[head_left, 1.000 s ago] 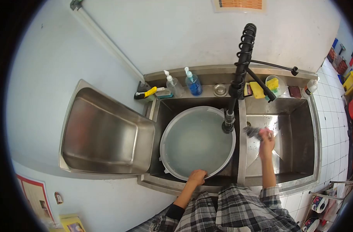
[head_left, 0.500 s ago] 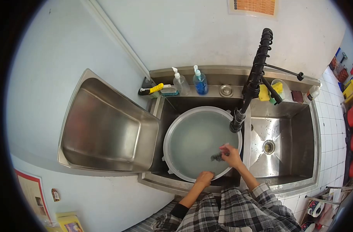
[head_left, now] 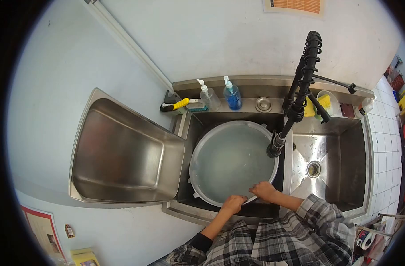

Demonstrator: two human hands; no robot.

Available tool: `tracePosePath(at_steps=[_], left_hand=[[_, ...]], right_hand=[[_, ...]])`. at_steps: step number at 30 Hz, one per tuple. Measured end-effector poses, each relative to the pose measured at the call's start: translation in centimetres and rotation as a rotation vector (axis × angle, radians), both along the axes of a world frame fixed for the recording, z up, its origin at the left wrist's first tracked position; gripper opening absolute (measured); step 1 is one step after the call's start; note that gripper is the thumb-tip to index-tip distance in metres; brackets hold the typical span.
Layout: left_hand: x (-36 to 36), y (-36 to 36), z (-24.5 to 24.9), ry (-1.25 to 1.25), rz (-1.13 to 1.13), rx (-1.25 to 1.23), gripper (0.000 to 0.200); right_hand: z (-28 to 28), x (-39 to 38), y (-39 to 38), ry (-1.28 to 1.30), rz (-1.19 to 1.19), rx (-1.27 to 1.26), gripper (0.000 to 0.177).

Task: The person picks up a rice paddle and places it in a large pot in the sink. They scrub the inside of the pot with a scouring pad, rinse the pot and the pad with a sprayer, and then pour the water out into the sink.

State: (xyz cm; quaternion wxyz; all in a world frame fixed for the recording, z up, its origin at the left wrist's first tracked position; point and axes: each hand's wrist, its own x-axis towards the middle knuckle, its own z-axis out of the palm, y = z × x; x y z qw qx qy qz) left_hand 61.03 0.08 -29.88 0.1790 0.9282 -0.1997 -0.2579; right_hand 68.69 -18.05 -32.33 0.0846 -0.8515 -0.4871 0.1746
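A large round basin (head_left: 195, 181) of cloudy water (head_left: 231, 162) sits in the left sink bowl. At its near rim my left hand (head_left: 233, 204) is closed, fingers curled over the edge. Just to the right, my right hand (head_left: 264, 192) is also closed by the rim, its fingertips pointing toward the left hand. Whatever the right fingers hold is hidden. The dark scrap seen earlier does not show now.
A black spring faucet (head_left: 305, 84) rises over the divider beside the right sink bowl (head_left: 344, 168). Behind stand a clear pump bottle (head_left: 210, 99), a blue pump bottle (head_left: 232, 96) and yellow sponges (head_left: 324, 102). A deep steel pan (head_left: 127, 150) leans at left.
My right hand has moved down from over the water to the near rim, beside my left hand. The dark scrap in its fingers is out of sight. My left hand stays at the rim.
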Motion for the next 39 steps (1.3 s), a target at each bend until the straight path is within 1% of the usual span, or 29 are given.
tracePosePath(at_steps=[2, 4, 6, 8, 9, 11, 14, 16, 18, 20, 21, 23, 25, 27, 29, 31, 34, 35, 38, 39], left_hand=[[0.1, 0.0, -0.3, 0.014, 0.013, 0.010, 0.031], [0.0, 0.2, -1.1, 0.013, 0.016, 0.017, 0.031], [-0.2, 0.0, 0.1, 0.026, 0.027, 0.031, 0.031], [0.1, 0.3, 0.3, 0.033, 0.034, 0.042, 0.030], [-0.3, 0.8, 0.0, 0.014, 0.021, 0.012, 0.034], [-0.8, 1.4, -0.1, 0.007, 0.013, -0.022, 0.037], [-1.0, 1.7, 0.8, 0.045, 0.000, 0.002, 0.038], [-0.8, 1.6, 2.5, 0.013, 0.020, -0.029, 0.027], [-0.5, 1.8, 3.0, 0.041, 0.017, -0.017, 0.027], [0.2, 2.1, 3.7, 0.068, 0.011, -0.003, 0.027], [0.5, 2.3, 4.1, 0.062, -0.002, -0.015, 0.027], [0.8, 2.5, 4.6, 0.061, -0.011, -0.034, 0.028], [1.5, 2.9, 4.8, 0.034, -0.041, -0.058, 0.034], [2.3, 3.0, 5.4, 0.041, -0.043, -0.053, 0.032], [2.6, 2.9, 5.5, 0.058, -0.042, -0.050, 0.030], [3.1, 3.1, 5.3, 0.047, -0.001, -0.115, 0.026], [4.0, 3.0, 6.6, 0.025, 0.034, -0.142, 0.024], [3.8, 3.1, 6.6, 0.028, 0.034, -0.143, 0.024], [4.2, 3.2, 6.5, 0.067, 0.040, -0.163, 0.022], [4.5, 3.3, 6.5, 0.077, 0.023, -0.151, 0.025]], right_hand=[[0.0, -0.1, -0.2, -0.038, 0.087, -0.037, 0.016], [0.5, -0.3, 0.0, -0.027, 0.069, -0.052, 0.015], [0.9, -0.7, 0.2, -0.016, 0.052, -0.064, 0.013], [1.1, -1.1, 0.2, -0.045, 0.014, 0.027, 0.009], [1.3, -1.2, 0.3, -0.040, 0.015, 0.028, 0.009], [1.7, -1.6, 0.6, 0.030, 0.016, 0.000, 0.020], [1.8, -2.2, 1.0, 0.056, 0.001, -0.031, 0.021], [2.8, -2.2, 1.1, 0.072, 0.016, -0.039, 0.021], [3.1, -1.8, 1.1, 0.078, 0.025, -0.046, 0.022], [3.0, -1.3, 0.9, 0.023, 0.072, 0.053, 0.011], [3.5, -0.8, 1.1, 0.030, 0.074, 0.048, 0.011], [4.8, 0.6, 1.3, 0.079, 0.124, 0.005, 0.014], [4.4, 1.3, 1.4, 0.081, 0.123, 0.000, 0.015], [5.2, 2.0, 1.7, 0.089, 0.121, -0.003, 0.017], [6.4, 2.8, 1.8, 0.128, 0.136, -0.130, 0.029], [6.5, 3.6, 1.7, 0.128, 0.125, -0.123, 0.028], [7.2, 4.9, 1.6, 0.160, 0.111, -0.118, 0.028], [7.4, 5.1, 1.6, 0.195, 0.109, -0.122, 0.028], [6.8, 5.3, 1.5, 0.175, 0.135, -0.080, 0.027], [6.8, 5.2, 1.5, 0.182, 0.132, -0.078, 0.027]])
